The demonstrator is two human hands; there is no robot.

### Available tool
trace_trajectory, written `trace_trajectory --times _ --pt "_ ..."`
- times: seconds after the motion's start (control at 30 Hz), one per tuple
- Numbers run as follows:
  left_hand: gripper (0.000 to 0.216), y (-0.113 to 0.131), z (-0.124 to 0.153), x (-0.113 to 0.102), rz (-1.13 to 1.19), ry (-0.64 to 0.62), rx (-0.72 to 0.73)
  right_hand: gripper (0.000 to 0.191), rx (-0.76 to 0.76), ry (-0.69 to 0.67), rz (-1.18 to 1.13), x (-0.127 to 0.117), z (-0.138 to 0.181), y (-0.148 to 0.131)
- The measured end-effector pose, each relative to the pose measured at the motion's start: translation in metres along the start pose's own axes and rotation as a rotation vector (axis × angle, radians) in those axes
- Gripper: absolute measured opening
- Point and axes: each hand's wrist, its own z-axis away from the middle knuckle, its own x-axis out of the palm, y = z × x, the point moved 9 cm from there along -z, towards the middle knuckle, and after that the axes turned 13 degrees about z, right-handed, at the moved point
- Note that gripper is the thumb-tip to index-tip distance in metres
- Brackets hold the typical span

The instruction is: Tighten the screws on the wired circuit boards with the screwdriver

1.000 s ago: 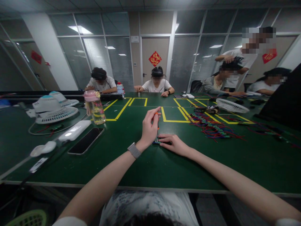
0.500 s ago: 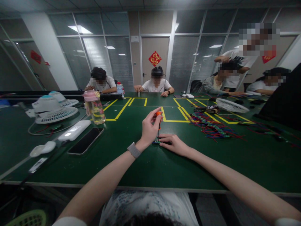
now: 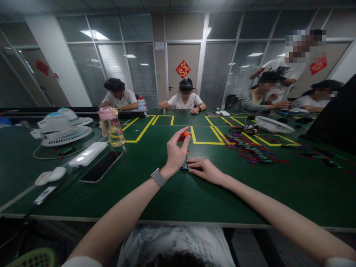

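My left hand (image 3: 177, 150) is closed around the orange handle of a screwdriver (image 3: 185, 135), whose thin shaft points down and leans slightly left at the top. The shaft's lower end meets a small green circuit board (image 3: 184, 168) lying on the green table (image 3: 155, 200); the exact contact point is too small to make out. From the right, my right hand (image 3: 205, 171) lies low on the tabletop, with thumb and fingertips gripping the board's right end. Part of the board is hidden by the fingers.
Several wired circuit boards (image 3: 250, 148) lie in a pile to the right, near a white fan (image 3: 274, 125). At left are a phone (image 3: 102, 167), a white power bank (image 3: 88, 154), a pink-lidded bottle (image 3: 112, 126) and fans (image 3: 66, 135). Several people sit or stand across the table.
The screwdriver's top and my left fingers have shifted slightly left and down. My right hand and the board stay in place. Far right, the people have moved their heads and hands.
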Motion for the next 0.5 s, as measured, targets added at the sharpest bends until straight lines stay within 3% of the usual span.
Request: trace_trajectory --times 0.13,0.33,0.5 --pt "0.02 0.013 -0.001 -0.005 -0.17 0.041 0.079 0.029 0.004 -0.001 0.01 0.0 0.0 0.0" --pt "0.033 -0.002 0.0 0.003 0.039 -0.035 -0.038 0.03 -0.004 -0.005 0.012 -0.001 0.0 -0.002" --pt "0.02 0.01 -0.001 -0.002 -0.129 0.017 0.061 0.031 0.002 -0.002 0.001 -0.002 0.0 -0.002"
